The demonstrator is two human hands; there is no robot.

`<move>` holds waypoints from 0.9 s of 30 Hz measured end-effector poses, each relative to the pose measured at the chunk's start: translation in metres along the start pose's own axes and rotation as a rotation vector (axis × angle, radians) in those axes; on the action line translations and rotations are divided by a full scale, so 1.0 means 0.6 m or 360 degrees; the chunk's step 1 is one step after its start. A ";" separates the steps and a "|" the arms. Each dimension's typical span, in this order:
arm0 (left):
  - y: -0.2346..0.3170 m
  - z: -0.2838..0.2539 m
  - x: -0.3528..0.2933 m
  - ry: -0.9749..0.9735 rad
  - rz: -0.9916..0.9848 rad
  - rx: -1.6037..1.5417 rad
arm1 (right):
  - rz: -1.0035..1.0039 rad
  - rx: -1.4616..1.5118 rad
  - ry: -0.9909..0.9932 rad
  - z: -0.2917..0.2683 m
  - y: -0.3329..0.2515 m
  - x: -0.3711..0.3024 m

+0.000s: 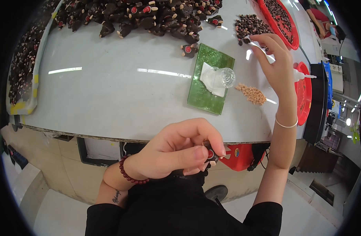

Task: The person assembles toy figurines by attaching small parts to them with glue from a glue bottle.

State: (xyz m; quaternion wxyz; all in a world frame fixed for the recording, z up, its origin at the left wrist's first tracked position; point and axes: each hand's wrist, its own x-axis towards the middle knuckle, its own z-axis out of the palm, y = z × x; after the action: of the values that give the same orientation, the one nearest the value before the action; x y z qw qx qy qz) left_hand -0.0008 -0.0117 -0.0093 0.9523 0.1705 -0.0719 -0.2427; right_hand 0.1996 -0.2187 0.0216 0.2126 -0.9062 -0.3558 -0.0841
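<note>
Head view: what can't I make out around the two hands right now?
- Small dark piece with a red dot in the left hand: mostly covered by the fingers, so its shape is unclear.
- Glue bottle in the right hand: body hidden behind the palm, only the nozzle shows.
- Tan bits on the table: too small to identify.
- Dark pieces at the left: bent and blurred by the fisheye rim.

A small assembly workshop: beyond the right hand [276,65], heaps of dark toy figures [149,15] and red trays [282,19] crowd the white table [109,86].
</note>
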 end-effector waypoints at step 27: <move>0.004 0.014 -0.004 0.0120 -0.0074 0.0580 | -0.0226 0.1211 0.0195 0.008 -0.217 -0.150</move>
State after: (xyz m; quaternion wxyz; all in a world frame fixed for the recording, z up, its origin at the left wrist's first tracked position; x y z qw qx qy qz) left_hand -0.0041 -0.0111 -0.0006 0.9018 0.3508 -0.0751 -0.2410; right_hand 0.0448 -0.1859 0.0321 0.5480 -0.7290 -0.4100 -0.0147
